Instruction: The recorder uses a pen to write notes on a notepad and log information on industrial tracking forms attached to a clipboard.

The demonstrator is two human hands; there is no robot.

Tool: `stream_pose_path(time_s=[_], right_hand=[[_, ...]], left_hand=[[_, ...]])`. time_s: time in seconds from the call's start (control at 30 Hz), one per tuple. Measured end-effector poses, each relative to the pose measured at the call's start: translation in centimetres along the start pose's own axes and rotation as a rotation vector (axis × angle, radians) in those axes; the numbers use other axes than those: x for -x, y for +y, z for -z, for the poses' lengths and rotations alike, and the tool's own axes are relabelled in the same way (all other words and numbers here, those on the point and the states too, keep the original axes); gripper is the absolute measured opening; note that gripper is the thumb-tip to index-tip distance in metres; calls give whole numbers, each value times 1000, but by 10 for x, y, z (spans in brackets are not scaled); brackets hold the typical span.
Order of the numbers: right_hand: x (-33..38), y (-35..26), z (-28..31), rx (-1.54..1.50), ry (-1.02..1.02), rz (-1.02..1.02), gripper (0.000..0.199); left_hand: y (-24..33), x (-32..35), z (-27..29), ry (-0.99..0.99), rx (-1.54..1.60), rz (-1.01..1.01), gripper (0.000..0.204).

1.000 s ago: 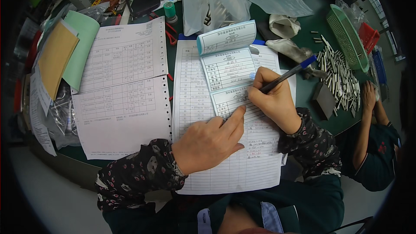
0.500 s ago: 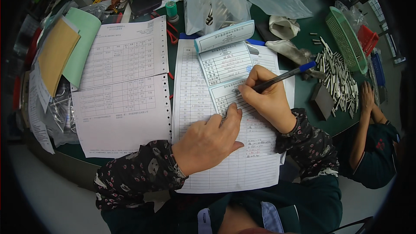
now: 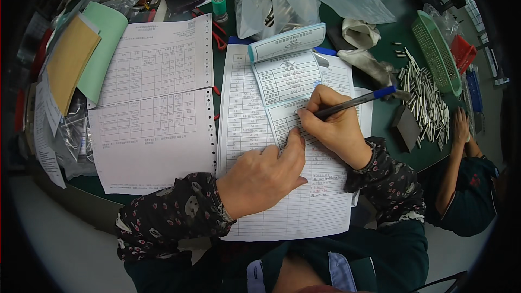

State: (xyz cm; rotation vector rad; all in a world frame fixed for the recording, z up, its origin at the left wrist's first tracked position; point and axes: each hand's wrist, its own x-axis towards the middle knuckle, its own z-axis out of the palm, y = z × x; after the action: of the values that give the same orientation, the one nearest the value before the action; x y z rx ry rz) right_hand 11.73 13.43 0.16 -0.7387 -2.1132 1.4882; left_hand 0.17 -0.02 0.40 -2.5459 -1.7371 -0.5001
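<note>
My right hand (image 3: 339, 127) is closed round a dark pen with a blue cap end (image 3: 355, 101), its tip low over a small printed slip (image 3: 277, 121). On that slip's lower edge rest the fingertips of my left hand (image 3: 266, 173), thumb apart, holding nothing. Just above lies a filled-in slip (image 3: 287, 78) with a blue stamp mark, partly under my right hand. The top of the pad of slips (image 3: 287, 42) is folded back and curls up. Beneath everything is a stack of lined sheets (image 3: 287, 222) with printed rows and some handwriting.
To the left lie perforated printed forms (image 3: 152, 168), with a green sheet (image 3: 103, 49) and a brown envelope (image 3: 70, 65) beyond. Metal pins (image 3: 423, 103) are heaped at right, near a green basket (image 3: 437, 51) and a dark block (image 3: 406, 127). Another person's hands (image 3: 461, 130) rest at far right.
The pen still touches near the lower slip, and my right hand has shifted very slightly downward. My left hand stays on the slip's edge. The view has shifted a little.
</note>
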Motion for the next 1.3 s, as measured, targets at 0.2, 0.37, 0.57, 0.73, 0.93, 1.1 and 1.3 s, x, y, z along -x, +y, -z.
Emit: stream_pose_path(time_s=[0.2, 0.37, 0.57, 0.73, 0.93, 1.1, 1.3], right_hand=[[0, 2, 0, -57, 17, 4, 15], [0, 1, 0, -7, 6, 10, 16], [0, 3, 0, -19, 23, 11, 17], [0, 2, 1, 4, 1, 8, 17], [1, 3, 1, -31, 39, 9, 17], [1, 3, 2, -26, 18, 21, 16], [0, 3, 2, 23, 24, 45, 16]], left_hand=[[0, 0, 0, -3, 6, 3, 52], [0, 0, 0, 4, 14, 5, 51], [0, 0, 0, -6, 29, 2, 51], [-1, 0, -1, -1, 37, 5, 51], [0, 0, -1, -6, 30, 2, 51], [-1, 0, -1, 1, 30, -4, 52], [-1, 0, -1, -1, 35, 1, 52]])
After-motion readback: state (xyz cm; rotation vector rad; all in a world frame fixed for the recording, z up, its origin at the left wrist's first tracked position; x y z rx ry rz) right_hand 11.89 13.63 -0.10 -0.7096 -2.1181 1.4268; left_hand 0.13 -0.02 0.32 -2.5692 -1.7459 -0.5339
